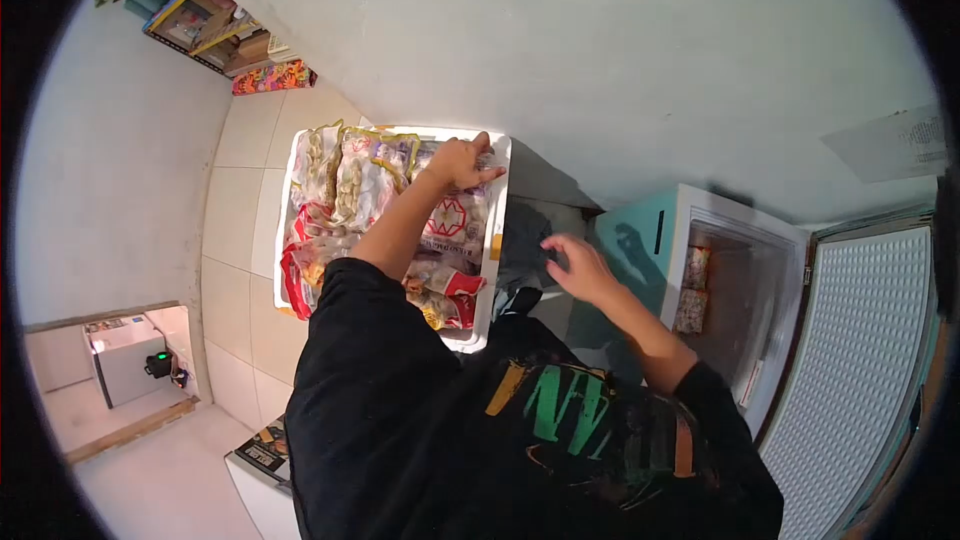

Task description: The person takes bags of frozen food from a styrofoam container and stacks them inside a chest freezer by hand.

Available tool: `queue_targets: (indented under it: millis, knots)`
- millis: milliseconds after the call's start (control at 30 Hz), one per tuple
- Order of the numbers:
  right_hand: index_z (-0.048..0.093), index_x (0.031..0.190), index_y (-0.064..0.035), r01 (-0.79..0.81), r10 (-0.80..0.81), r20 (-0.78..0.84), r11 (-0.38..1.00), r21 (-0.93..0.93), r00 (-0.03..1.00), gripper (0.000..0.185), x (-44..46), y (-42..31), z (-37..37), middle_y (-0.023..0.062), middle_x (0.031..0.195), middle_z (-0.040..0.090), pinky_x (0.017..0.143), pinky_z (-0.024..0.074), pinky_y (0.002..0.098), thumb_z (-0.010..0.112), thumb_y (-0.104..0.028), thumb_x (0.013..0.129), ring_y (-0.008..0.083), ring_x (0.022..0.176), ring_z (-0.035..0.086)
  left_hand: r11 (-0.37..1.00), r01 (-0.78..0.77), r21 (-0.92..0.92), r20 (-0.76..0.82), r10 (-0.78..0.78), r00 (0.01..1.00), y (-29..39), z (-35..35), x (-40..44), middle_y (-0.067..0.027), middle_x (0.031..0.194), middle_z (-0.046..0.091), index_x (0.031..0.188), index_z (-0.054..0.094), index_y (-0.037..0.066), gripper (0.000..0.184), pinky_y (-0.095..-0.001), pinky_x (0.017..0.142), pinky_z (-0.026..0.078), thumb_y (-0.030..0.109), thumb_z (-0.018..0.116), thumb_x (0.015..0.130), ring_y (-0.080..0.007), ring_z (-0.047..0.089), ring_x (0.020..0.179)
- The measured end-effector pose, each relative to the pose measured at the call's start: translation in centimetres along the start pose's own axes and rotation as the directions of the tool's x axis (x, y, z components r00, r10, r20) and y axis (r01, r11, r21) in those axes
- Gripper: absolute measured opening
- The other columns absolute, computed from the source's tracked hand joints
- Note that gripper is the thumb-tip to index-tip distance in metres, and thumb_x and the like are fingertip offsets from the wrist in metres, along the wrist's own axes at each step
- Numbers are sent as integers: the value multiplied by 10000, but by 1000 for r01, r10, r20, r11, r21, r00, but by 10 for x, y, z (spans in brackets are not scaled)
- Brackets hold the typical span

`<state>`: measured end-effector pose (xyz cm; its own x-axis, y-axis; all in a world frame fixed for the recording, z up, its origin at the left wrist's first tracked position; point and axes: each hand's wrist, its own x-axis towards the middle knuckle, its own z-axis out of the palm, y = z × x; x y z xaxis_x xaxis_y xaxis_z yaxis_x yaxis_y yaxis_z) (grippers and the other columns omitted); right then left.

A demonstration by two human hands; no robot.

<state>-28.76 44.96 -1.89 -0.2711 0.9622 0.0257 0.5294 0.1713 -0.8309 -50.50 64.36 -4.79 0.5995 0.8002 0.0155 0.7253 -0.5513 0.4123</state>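
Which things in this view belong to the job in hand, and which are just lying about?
Likely in the job:
- white box at the left hand
- bagged packs in it
- perhaps the open fridge or freezer

Just about:
- shelf goods
- red patterned item

The food packets (447, 217) are thin, clear plastic film, glossy and crinkled. The foam box (496, 270) looks matt white. The floor tiles (228, 215) are smooth with a soft sheen; the wall (600, 50) is painted, mostly matt. The freezer lid's inner panel (850, 330) has a ribbed, bumpy surface. The T-shirt (400, 420) is matt black cloth.
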Motion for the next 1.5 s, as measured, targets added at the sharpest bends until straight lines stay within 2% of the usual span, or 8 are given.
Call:
queue_targets:
  millis: [233, 300, 733, 900, 1133, 1233, 1367, 1500]
  knots:
    - [433, 1047, 10, 132, -137, -33, 983, -124, 990, 679, 86, 0, 37, 187, 956, 530, 786, 419, 378, 712, -334, 532, 330, 913, 514, 990, -129, 52, 314, 106, 943, 26, -47, -31, -150, 753, 592, 837, 579, 38, 555, -391, 612, 454, 558, 528, 654, -311, 574, 684]
    - [425, 1055, 22, 112, -107, 42, 986, -127, 993, 729, 93, -8, 52, 192, 973, 521, 790, 418, 380, 718, -360, 508, 331, 915, 512, 933, -360, 17, 84, 357, 930, 32, -52, -50, -157, 828, 585, 861, 585, 54, 494, -381, 593, 458, 501, 581, 650, -311, 569, 725]
    - [533, 979, -54, -101, 115, 360, 993, -56, 926, 476, 105, -36, 91, 166, 868, 573, 752, 441, 371, 607, -337, 604, 307, 847, 550, 919, -385, 82, -238, 393, 888, 59, -110, -94, -80, 668, 520, 738, 540, 41, 442, -340, 521, 446, 452, 640, 611, -257, 538, 589]
    - [532, 914, -58, 110, -101, -55, 976, 190, 993, 431, 89, -28, 85, 152, 823, 582, 663, 455, 361, 677, -297, 585, 312, 774, 565, 933, -350, 77, -221, 359, 907, 60, -126, -86, -87, 674, 531, 769, 560, 36, 443, -349, 528, 436, 417, 675, 577, -258, 540, 605]
    - [443, 1051, -19, -16, 61, -179, 969, 245, 982, 590, -3, -2, 29, 149, 959, 532, 732, 432, 335, 688, -307, 599, 263, 890, 527, 873, -486, -32, -402, 434, 806, 122, -147, -64, -150, 674, 521, 725, 521, -26, 461, -323, 558, 420, 408, 640, 619, -284, 527, 620]
    - [409, 1082, -4, 107, -1, -504, 978, 181, 864, 696, -52, 6, 13, 155, 1025, 491, 765, 423, 349, 715, -365, 572, 260, 956, 486, 712, -654, -256, -558, 443, 702, 175, -129, -38, -138, 668, 497, 731, 492, -63, 571, -308, 549, 401, 506, 529, 702, -238, 494, 622]
    - [393, 1111, -16, -328, 409, -619, 912, 247, 670, 779, -125, 4, -10, 170, 1023, 478, 770, 426, 318, 751, -411, 544, 251, 936, 493, 395, -752, -527, -666, 358, 655, 259, -59, 11, -138, 735, 512, 754, 498, -65, 543, -313, 576, 411, 478, 477, 739, -210, 494, 668]
    - [237, 1227, -61, -142, 430, -812, 902, 408, 395, 875, -200, 22, -28, 137, 1093, 428, 818, 399, 347, 754, -335, 577, 224, 985, 448, 101, -500, -860, -449, 314, 836, 357, 28, 36, -134, 813, 525, 867, 517, -51, 487, -344, 697, 438, 423, 448, 779, -221, 522, 765]
